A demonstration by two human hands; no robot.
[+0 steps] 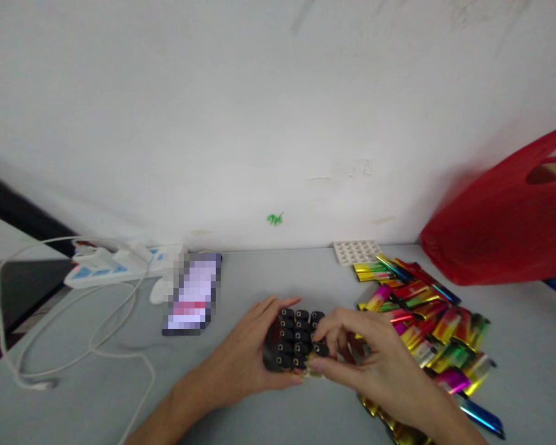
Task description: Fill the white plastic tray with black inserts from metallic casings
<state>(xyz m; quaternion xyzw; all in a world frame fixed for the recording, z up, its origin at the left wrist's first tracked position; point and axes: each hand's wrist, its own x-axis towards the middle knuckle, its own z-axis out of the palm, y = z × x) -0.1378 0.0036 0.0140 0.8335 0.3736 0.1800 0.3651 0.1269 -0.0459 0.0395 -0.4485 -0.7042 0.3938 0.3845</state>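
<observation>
Near the front middle of the table, a block of several black pieces (pixel 301 337), each with a small ring on top, stands in rows. My left hand (pixel 245 349) is wrapped round its left side, thumb along the near edge and fingers at the far edge. At the block's right side my right hand (pixel 366 346) pinches with thumb and forefinger at a black piece near the near right corner. Whether that piece is seated or loose I cannot tell. Shiny multicoloured tubes (pixel 445 327) lie in a heap beside and partly behind my right hand.
A white grid tray (pixel 356 252) lies against the wall. On the right stands a red bag (pixel 505 216). To the left are a phone (pixel 192 293) with a blurred screen, a white power strip (pixel 120 266) and a looping white cable (pixel 99 352) on the grey table (pixel 241 272).
</observation>
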